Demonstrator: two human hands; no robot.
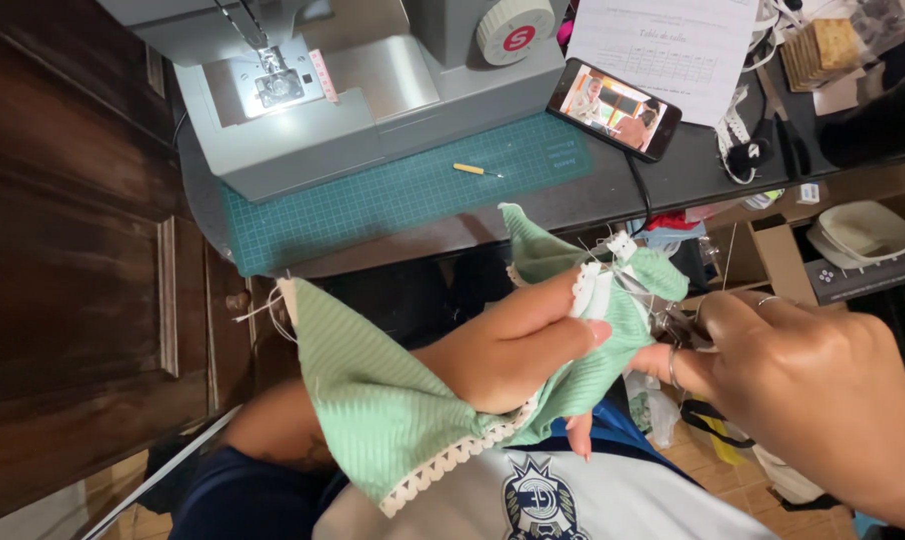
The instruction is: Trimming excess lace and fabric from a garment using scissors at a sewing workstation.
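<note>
1. Green ribbed fabric (373, 400) with cream lace trim (453, 460), draped over and around the left hand (513, 350), held up in front of the chest below the desk edge.
2. Left hand curled, fingers pressed together, thumb and forefinger pinching the fabric at a white trimmed edge (593, 295) near its upper right fold.
3. Right hand (813, 380) just beside the left, to its right, fingers closed around small metal scissors (673, 320); ring on one finger.
4. Scissor tips touching or nearly touching the white trimmed edge; cannot tell whether blades open or closed, partly hidden by the fingers.
5. Loose threads hanging from the fabric's left corner and near the pinch.
6. Behind, on the desk: grey sewing machine (373, 80) on a teal cutting mat (393, 195), with a small yellow-handled tool (473, 170) lying on the mat.
7. Smartphone (613, 108) with lit screen to the right of the mat, propped beside a printed sheet of paper (673, 50).
</note>
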